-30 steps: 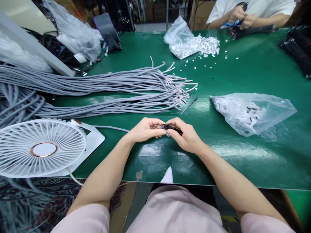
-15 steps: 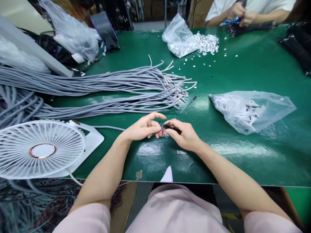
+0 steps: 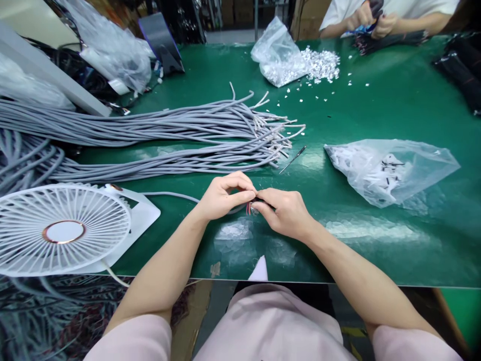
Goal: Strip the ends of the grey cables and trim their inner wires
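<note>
Over the front middle of the green table [image 3: 376,260], my left hand [image 3: 225,196] and my right hand [image 3: 287,208] meet at their fingertips. A grey cable [image 3: 173,194] comes in from the left, beneath my left hand, which is closed on its end. Thin red and white wires [image 3: 249,208] fan out below the pinched fingers. Right thumb and forefinger press together by the wires, with a small black piece [image 3: 256,198] barely visible at their tips; its kind is hidden. A thin dark tool [image 3: 293,159] with a pointed end lies beyond the hands.
Long bundles of grey cables [image 3: 169,123] cross the left side. A white fan [image 3: 63,230] stands near left. At right lies a clear bag [image 3: 394,170] of white and black parts. Farther back is a bag [image 3: 278,60] beside spilled small pieces. A co-worker's hands [image 3: 376,20] handle dark wires.
The slim black piece that showed along my right fingers is now mostly hidden. My left fingers have closed in to meet the right fingertips, and the right hand has turned slightly.
</note>
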The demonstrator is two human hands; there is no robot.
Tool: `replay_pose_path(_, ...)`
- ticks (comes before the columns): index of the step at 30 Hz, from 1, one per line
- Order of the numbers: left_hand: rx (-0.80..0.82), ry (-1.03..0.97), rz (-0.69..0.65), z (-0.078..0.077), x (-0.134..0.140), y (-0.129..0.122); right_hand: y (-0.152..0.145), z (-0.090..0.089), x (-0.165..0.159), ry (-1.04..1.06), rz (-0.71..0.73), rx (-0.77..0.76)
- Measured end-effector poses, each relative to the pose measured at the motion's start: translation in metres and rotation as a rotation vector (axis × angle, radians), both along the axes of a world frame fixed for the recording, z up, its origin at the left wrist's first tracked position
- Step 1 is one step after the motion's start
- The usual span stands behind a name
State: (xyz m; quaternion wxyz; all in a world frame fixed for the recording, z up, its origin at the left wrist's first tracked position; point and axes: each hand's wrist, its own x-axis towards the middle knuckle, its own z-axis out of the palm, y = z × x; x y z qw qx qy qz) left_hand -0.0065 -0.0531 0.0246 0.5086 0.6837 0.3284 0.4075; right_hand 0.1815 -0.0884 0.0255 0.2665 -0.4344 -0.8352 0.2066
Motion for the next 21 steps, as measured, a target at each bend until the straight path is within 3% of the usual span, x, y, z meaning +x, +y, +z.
replay_pose_path(3,-0.134,-0.078,-0.002,-0.004,0.000,0.001,-0.001,-0.001,0.002,-0.004,0.018,0.001)
replay_pose_path(8,-0.210,-0.119,0.057,-0.010,0.004,0.002,0.001,-0.005,0.004,-0.006,0.005,-0.013)
replay_pose_path(17,-0.461,-0.319,0.218,-0.011,0.015,0.002,0.013,-0.003,0.019,0.205,0.023,-0.140)
replay_pose_path(21,-0.476,-0.311,0.205,-0.014,0.016,0.001,0.012,-0.004,0.018,0.216,0.048,-0.124)
